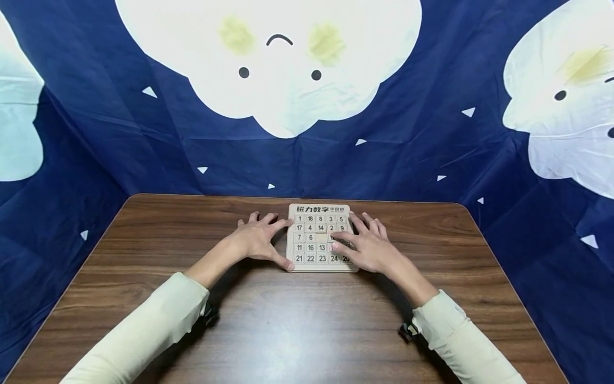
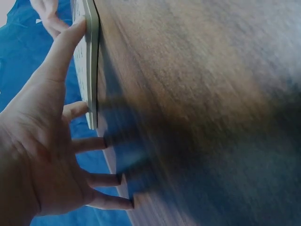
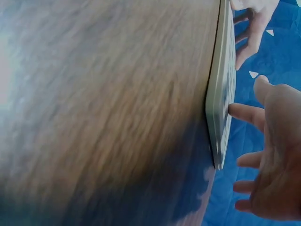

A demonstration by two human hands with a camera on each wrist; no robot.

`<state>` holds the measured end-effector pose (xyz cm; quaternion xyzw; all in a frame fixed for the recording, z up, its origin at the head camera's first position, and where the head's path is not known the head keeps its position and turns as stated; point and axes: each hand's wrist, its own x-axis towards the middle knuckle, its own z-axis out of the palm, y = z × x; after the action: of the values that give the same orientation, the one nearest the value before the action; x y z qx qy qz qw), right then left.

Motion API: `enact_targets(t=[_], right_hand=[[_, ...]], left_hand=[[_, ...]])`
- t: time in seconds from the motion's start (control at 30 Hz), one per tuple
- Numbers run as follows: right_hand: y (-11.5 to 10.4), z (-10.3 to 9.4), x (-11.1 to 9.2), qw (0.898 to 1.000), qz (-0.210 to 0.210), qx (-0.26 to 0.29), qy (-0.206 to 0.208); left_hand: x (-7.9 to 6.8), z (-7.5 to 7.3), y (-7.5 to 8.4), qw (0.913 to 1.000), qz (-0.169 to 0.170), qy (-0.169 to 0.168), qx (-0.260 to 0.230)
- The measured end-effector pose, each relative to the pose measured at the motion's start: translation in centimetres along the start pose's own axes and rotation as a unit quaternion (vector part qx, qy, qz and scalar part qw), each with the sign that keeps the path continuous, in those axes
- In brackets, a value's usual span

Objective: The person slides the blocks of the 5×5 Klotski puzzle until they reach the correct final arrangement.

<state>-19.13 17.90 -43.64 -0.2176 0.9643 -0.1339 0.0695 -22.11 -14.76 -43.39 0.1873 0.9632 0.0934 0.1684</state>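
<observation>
A flat, pale wood-coloured rectangular board of numbered square tiles (image 1: 316, 268) lies near the far edge of the brown wood-grain worktop (image 1: 288, 336), between the two bare hands. The left hand (image 1: 258, 239) is spread wide, thumb and index fingertip touching the board's left side, its other fingers reaching past it onto the worktop. The right hand (image 1: 373, 249) extends loosely over the right-hand tiles, one fingertip touching the face, beside a vacant square in the middle row.
</observation>
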Motion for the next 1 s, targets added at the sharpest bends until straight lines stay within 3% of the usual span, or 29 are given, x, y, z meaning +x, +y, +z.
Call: enact_targets(t=[0.27,0.5,0.83,1.0], right_hand=[[-1.0,0.9,2.2,0.999,-0.022,0.030,-0.007],[-1.8,0.5,1.9,0.998,-0.031,0.043,-0.029],[-0.2,1.2,4.1,0.998,-0.017,0.068,0.004],[-0.6,1.0,3.3,0.998,-0.019,0.061,-0.015]], left_hand=[[0.0,-0.1,0.1,0.9999,-0.006,-0.006,0.013],[0.0,-0.3,0.3,0.9998,0.000,-0.013,0.017],[0.1,-0.4,0.3,0.9996,0.001,-0.013,0.024],[0.2,-0.2,0.3,0.9995,0.001,-0.020,0.024]])
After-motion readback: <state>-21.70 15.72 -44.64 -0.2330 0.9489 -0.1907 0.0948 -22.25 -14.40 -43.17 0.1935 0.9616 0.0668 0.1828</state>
